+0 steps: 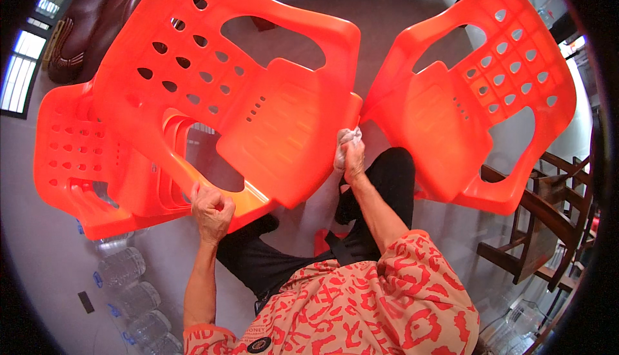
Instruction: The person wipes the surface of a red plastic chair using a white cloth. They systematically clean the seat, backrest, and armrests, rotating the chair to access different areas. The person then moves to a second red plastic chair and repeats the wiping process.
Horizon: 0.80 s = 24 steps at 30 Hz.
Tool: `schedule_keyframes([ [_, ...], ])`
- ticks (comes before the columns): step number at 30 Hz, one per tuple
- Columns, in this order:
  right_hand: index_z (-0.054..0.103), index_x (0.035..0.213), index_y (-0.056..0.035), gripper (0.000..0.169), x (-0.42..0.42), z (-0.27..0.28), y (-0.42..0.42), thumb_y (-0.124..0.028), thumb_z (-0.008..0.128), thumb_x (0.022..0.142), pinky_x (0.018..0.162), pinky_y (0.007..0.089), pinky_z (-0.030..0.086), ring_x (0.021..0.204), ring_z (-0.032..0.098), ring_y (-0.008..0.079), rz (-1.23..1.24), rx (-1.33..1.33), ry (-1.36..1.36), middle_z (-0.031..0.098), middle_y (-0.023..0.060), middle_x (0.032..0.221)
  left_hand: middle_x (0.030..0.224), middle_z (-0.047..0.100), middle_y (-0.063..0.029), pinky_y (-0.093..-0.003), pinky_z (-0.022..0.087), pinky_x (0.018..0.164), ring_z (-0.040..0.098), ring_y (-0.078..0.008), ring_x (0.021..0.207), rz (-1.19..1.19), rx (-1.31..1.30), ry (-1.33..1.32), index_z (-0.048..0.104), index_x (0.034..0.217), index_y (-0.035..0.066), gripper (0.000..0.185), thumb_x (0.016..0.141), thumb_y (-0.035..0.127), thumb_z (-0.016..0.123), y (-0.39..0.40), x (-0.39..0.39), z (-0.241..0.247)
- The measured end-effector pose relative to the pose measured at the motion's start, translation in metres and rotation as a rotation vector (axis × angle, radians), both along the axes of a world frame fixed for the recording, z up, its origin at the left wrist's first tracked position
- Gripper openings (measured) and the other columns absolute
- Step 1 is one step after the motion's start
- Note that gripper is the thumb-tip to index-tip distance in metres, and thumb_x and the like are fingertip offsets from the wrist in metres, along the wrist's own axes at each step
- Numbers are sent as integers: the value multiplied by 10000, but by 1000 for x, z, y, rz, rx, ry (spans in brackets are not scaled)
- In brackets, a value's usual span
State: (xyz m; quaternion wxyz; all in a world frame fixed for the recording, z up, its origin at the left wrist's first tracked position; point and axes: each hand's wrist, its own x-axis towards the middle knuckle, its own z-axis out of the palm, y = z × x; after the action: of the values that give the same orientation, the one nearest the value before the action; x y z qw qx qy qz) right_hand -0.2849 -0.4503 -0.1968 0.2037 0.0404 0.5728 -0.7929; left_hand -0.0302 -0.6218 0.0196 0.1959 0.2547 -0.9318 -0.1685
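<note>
A red-orange plastic armchair [290, 118] stands tilted in front of me, its back towards the upper left with teardrop-shaped holes. My left hand [212, 210] grips the near armrest of this chair. My right hand [354, 154] holds a crumpled white cloth [352, 137] against the right front edge of its seat. A second red-orange plastic armchair [425, 127] stands to the right, close to my right hand and knee. More such chairs, nested in a stack [130, 171], are at the left, partly hidden behind the first chair.
Large clear plastic water bottles [123, 265] lie in a row on the floor at the lower left. A brown leather sofa [104, 11] is at the upper left. Dark wooden furniture [537, 229] is at the right. A small dark object [85, 302] lies on the floor.
</note>
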Motion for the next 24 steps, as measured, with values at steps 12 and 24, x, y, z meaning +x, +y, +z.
schedule_keyframes([
  [12,525,834,-81,112,-27,-10,-4,-132,448,770,691,291,424,766,525,135,-29,-22,-226,529,12,797,544,428,-50,-500,326,1052,491,-224,607,18,8,-15,385,544,47,267,699,79,600,1,-6,1],
  [24,537,990,-50,224,118,-13,-3,-245,531,881,558,365,431,686,547,196,278,-35,-359,555,64,793,535,449,-34,-491,348,1017,518,-214,608,4,-35,22,398,537,61,289,719,91,620,3,-11,0],
])
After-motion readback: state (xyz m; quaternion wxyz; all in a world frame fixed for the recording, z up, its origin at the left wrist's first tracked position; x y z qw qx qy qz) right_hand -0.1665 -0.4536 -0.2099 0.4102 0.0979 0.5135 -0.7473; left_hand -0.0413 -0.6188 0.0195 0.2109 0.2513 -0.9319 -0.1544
